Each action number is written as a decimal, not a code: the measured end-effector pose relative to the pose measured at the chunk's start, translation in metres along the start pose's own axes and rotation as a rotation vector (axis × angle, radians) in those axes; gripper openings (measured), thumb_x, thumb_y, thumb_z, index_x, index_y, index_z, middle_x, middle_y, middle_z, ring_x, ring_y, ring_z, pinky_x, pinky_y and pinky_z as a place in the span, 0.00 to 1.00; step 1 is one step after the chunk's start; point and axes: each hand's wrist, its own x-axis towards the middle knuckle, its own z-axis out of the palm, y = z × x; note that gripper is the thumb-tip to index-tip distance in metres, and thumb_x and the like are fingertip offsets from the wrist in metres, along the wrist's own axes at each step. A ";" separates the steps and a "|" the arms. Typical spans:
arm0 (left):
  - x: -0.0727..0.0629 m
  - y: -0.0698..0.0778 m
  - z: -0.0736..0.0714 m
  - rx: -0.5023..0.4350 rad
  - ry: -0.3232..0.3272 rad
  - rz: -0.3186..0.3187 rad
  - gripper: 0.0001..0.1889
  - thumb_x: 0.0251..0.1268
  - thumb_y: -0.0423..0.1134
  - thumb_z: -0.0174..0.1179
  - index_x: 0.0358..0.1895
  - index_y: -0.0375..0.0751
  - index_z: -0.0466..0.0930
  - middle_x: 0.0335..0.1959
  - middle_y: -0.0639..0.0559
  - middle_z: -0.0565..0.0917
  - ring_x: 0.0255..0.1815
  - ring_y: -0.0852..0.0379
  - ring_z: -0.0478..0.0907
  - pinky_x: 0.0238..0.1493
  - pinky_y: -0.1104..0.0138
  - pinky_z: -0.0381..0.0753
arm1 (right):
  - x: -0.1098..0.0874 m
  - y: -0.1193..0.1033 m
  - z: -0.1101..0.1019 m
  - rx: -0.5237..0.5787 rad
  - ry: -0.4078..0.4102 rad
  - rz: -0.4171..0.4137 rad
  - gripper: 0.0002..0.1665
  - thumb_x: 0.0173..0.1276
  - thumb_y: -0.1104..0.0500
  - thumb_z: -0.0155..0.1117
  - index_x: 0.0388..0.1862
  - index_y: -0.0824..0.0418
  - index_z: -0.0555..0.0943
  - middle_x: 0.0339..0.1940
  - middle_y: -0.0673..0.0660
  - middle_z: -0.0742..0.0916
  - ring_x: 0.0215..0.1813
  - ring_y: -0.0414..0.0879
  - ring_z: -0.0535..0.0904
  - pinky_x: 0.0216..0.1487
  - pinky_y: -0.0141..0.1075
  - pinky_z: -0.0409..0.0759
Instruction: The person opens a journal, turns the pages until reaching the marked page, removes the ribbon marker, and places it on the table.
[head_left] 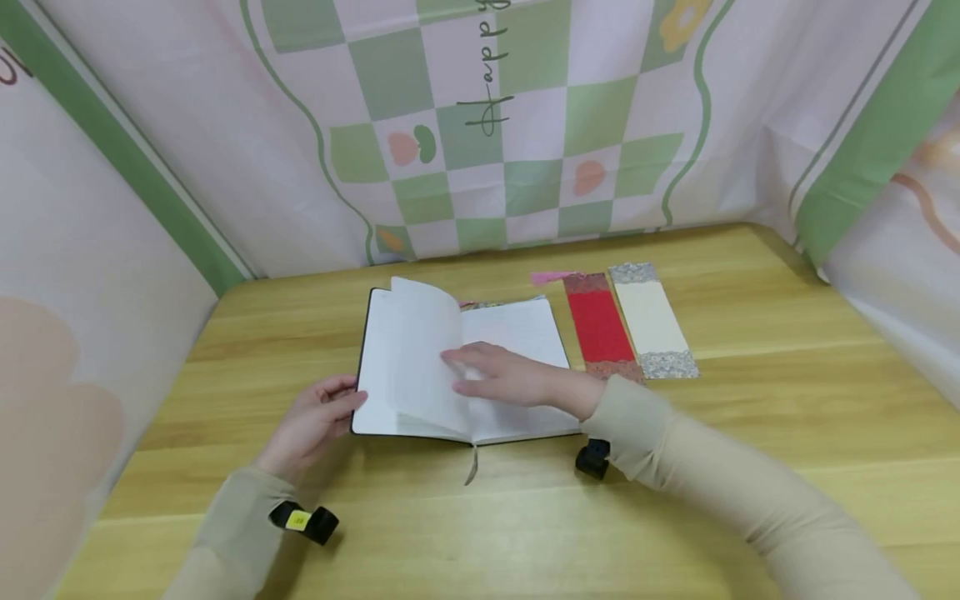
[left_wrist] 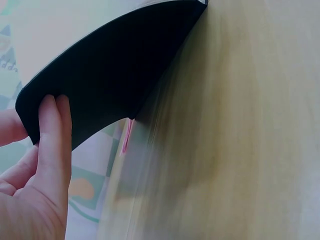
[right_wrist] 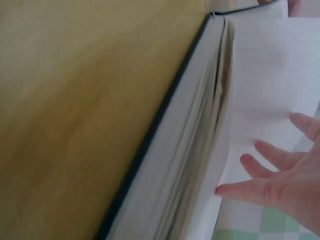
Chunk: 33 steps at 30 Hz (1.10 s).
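A dark-covered notebook [head_left: 521, 329] lies spread on the table, its pages blank white. My left hand [head_left: 311, 421] pinches the raised left cover at its outer edge, thumb on the page side. In the left wrist view, its fingers lie against the black cover [left_wrist: 120, 65], which bends up off the wood. With fingers spread, my right hand [head_left: 517, 379] reaches across the right-hand pages and touches a lifted page [head_left: 423, 350] leaning left near the spine. The right wrist view shows straight fingertips [right_wrist: 267, 150] against that page, beside the thick page stack [right_wrist: 200, 115].
Right of the notebook lie a red strip [head_left: 596, 321] with patterned ends and a pink tassel [head_left: 553, 277], and a cream strip [head_left: 652, 317] with grey floral ends. A ribbon [head_left: 472, 467] hangs from the spine. Printed cloth [head_left: 517, 192] rises behind the wooden table [head_left: 450, 542].
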 end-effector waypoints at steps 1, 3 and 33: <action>0.000 0.000 0.000 0.005 0.001 0.000 0.05 0.70 0.33 0.52 0.45 0.42 0.73 0.33 0.61 0.78 0.33 0.67 0.74 0.36 0.74 0.76 | 0.001 -0.002 0.003 -0.040 -0.010 0.001 0.35 0.72 0.45 0.51 0.74 0.54 0.58 0.74 0.60 0.62 0.74 0.56 0.55 0.72 0.52 0.54; -0.001 -0.001 0.001 0.005 -0.002 0.006 0.07 0.70 0.32 0.51 0.48 0.39 0.72 0.34 0.62 0.79 0.34 0.67 0.76 0.38 0.74 0.77 | 0.002 -0.005 0.007 -0.099 -0.037 0.014 0.36 0.71 0.43 0.52 0.74 0.51 0.58 0.75 0.61 0.59 0.75 0.57 0.53 0.72 0.52 0.54; -0.004 -0.016 -0.003 0.118 0.068 -0.066 0.21 0.66 0.30 0.54 0.59 0.25 0.63 0.38 0.57 0.79 0.37 0.64 0.77 0.40 0.71 0.80 | 0.019 -0.012 0.011 -0.352 -0.150 0.086 0.35 0.70 0.40 0.53 0.73 0.45 0.60 0.77 0.57 0.56 0.76 0.57 0.50 0.72 0.57 0.50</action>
